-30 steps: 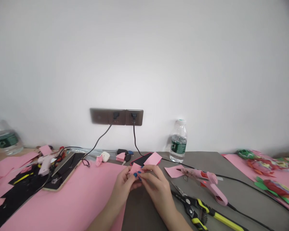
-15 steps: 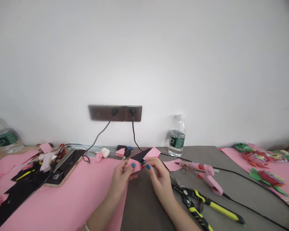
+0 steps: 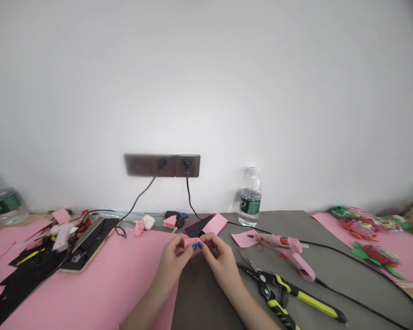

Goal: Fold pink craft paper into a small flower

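Between my hands is a small piece of pink paper [image 3: 192, 242], pinched by both at once. My left hand [image 3: 175, 257] grips its left side, thumb in front and fingers behind. My right hand [image 3: 219, 256] pinches it from the right, the two blue-nailed thumbs almost touching. Part of the paper is hidden by the fingers. Just beyond them lies a dark phone with a red edge [image 3: 194, 226], with a pink paper slip [image 3: 214, 224] on it. A large pink sheet [image 3: 124, 275] lies under and left of my left forearm.
Right of my hands lie yellow-black pliers [image 3: 271, 284] and a pink glue gun [image 3: 289, 247] with its cord, its nozzle over another pink slip [image 3: 241, 239]. A water bottle [image 3: 250, 201] stands by the wall. Paper flowers [image 3: 378, 256] lie far right, a phone [image 3: 89, 245] left.
My right hand has moved left, so both thumbs now meet at the paper. The paper's broad face is less visible. The whole view has shifted slightly.
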A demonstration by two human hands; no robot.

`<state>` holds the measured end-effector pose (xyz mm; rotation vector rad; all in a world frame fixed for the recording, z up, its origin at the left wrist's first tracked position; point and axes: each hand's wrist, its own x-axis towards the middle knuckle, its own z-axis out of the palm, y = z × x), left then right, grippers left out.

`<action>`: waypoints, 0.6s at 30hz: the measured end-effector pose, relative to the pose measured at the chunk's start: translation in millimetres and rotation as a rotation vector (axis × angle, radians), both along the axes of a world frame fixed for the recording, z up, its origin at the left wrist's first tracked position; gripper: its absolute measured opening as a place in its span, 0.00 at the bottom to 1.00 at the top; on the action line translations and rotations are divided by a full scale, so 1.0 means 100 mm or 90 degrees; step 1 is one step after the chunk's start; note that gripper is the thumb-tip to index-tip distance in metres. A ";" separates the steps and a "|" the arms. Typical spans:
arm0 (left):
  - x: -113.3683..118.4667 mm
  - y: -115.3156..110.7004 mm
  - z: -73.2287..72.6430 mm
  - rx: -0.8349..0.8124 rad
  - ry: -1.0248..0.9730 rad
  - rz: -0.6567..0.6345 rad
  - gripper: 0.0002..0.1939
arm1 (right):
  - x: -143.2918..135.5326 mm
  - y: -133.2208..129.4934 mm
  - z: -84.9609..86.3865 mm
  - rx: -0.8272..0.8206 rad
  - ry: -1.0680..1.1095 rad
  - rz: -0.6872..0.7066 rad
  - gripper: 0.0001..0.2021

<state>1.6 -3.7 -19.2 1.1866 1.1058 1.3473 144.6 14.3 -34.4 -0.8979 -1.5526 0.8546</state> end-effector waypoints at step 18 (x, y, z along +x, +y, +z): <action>-0.05 0.01 -0.04 0.056 0.053 0.008 0.10 | 0.00 0.07 -0.04 -0.145 0.134 0.090 0.19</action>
